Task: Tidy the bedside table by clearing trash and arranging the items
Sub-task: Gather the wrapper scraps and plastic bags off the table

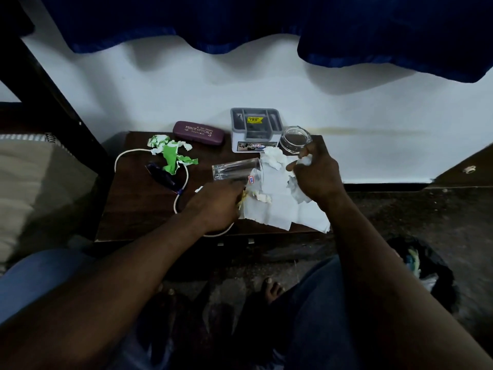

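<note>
View from above of a person seated at a dark wooden bedside table (133, 209) standing against a pale wall, under a blue curtain (266, 20).

The right hand (317, 172) is hovering over the right side of the table, its thumb and fingers curling in and pinching a small white tissue wad (305, 161). The left hand (213, 204) is reaching in at the middle of the table with its fingers curled. They are touching the underside of a clear glass tumbler (237, 169), which is lying on its side with its mouth facing right and a small red and white sticker near the rim. A yellowish scrap (242, 198) is showing at the fingertips. I cannot tell whether this hand is actually gripping the tumbler or the scrap.

White tissue sheets (280, 209) are lying spread across the right front of the table, hanging over its edge. Another crumpled tissue (274, 157) is sitting just beyond the tumbler's mouth.

Along the back of the table, from left to right, are sitting a maroon spectacle case (198, 132) lettered "Prince Opticals", a grey desk organiser (254, 128) with a yellow price label, and a small clear glass bowl (294, 140) just behind the right hand.

On the left side, a crumpled green and white wrapper (172, 153) is lying beside a dark wrapper (161, 174), with a white cable (184, 182) looping around them.

A dark bin bag (426, 265) is sitting on the floor to the right.
</note>
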